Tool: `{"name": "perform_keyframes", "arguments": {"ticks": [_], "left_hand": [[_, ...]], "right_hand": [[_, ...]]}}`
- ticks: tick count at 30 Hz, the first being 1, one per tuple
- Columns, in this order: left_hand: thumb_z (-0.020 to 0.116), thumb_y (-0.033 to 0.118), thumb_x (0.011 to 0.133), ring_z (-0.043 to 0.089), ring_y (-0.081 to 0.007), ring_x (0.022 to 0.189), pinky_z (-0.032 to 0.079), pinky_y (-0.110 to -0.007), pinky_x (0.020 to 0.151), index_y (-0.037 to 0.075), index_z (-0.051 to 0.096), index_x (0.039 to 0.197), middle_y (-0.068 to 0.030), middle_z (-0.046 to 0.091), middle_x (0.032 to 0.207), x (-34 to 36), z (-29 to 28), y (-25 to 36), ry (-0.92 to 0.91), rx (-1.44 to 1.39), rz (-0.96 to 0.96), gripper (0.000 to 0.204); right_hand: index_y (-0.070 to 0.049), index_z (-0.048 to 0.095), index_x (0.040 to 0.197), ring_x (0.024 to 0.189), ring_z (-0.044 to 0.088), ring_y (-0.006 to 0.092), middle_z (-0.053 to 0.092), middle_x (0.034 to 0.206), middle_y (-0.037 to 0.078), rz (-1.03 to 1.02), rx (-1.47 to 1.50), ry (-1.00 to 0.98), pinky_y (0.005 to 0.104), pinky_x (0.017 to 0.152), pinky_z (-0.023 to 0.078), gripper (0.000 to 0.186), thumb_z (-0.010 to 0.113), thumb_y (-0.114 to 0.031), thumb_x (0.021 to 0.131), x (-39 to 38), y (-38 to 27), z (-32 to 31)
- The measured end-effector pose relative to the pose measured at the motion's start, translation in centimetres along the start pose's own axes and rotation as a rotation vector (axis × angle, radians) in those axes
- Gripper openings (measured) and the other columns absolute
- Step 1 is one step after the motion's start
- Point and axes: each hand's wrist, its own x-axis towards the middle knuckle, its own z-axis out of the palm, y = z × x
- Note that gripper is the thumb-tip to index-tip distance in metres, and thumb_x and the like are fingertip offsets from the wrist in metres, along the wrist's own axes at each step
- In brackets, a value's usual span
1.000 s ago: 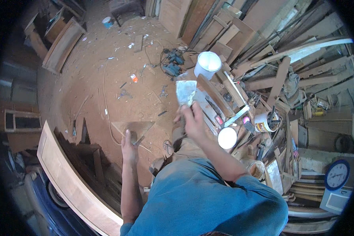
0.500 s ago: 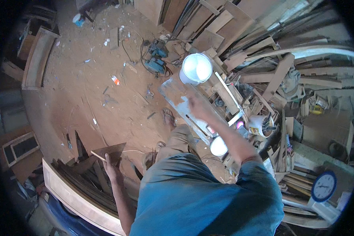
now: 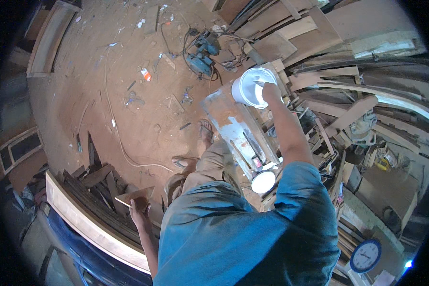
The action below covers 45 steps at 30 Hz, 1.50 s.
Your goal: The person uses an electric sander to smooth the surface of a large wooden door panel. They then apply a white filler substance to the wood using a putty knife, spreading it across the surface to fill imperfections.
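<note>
My left hand is closed on the edge of a brown wooden board with a pale edge, low on the left beside my leg. On the right, my arm reaches forward to a white plastic bucket. My right hand is over the bucket's open mouth, fingers closed around a small greyish tool whose kind I cannot make out. The bucket stands at the far end of a low, paint-smeared bench. A round white lid or tub sits at the bench's near end.
A blue power tool and its cords lie on the dusty floor ahead. Wood offcuts pile along the right side. A long pale panel leans at lower left, and a round clock is at lower right.
My right hand has moved from above the bench to the bucket's mouth. The board stays in my left hand. The view has shifted, so the floor tool and bucket appear farther right.
</note>
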Motion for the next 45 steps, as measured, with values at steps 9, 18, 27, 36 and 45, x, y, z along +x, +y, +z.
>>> {"name": "perform_keyframes", "arguments": {"ticks": [9,18,27,36,45], "left_hand": [[0.058,0.045,0.1,0.059,-0.0244,0.111,0.056,-0.038,0.079,0.008,0.047,0.14,-0.011,0.054,0.129,-0.4,0.6,1.4,0.01,-0.006,-0.029,0.056],[0.059,0.046,0.099,0.058,-0.0228,0.116,0.055,-0.037,0.081,0.01,0.044,0.145,-0.0087,0.053,0.134,0.4,2.3,2.0,-0.033,-0.027,0.003,0.061],[0.059,0.041,0.099,0.06,-0.019,0.105,0.052,-0.036,0.085,0.008,0.057,0.127,-0.0061,0.061,0.116,3.2,4.9,2.3,-0.243,-0.107,0.035,0.044],[0.052,0.037,0.102,0.057,-0.0214,0.119,0.045,-0.037,0.102,0.003,0.056,0.134,-0.0096,0.062,0.13,3.7,17.1,6.0,-0.596,-0.04,0.214,0.047],[0.041,0.056,0.103,0.038,-0.0265,0.141,0.027,-0.039,0.118,-0.006,0.037,0.149,-0.0167,0.041,0.154,-4.5,24.4,13.6,-0.867,0.087,0.269,0.077]], "right_hand": [[-0.005,0.073,0.104,0.105,0.07,0.035,0.073,0.107,0.021,-0.066,-0.033,-0.152,0.0448,0.09,0.057,0.025,0.059,-0.017,0.088,1.4,-0.4,3.4],[0.001,0.069,0.094,0.078,0.071,0.0245,0.072,0.088,0.015,-0.128,0.284,-0.478,0.037,0.071,0.057,0.021,0.062,-0.017,0.085,2.3,3.6,2.0],[0.003,0.061,0.109,0.074,0.062,0.0169,0.067,0.089,0.009,-0.07,1.4,-0.427,0.0304,0.067,0.051,0.024,0.061,-0.012,0.09,-9.6,8.4,-4.2],[0.001,0.062,0.122,0.084,0.061,0.0139,0.065,0.096,0.006,-0.267,1.152,-0.169,0.0302,0.08,0.049,0.036,0.064,-0.005,0.087,-22.5,1.1,-15.9],[-0.016,0.07,0.12,0.094,0.061,0.0252,0.06,0.099,0.007,-1.037,0.401,0.222,0.0365,0.081,0.051,0.038,0.073,-0.01,0.082,-31.5,-9.3,-21.7]]}}
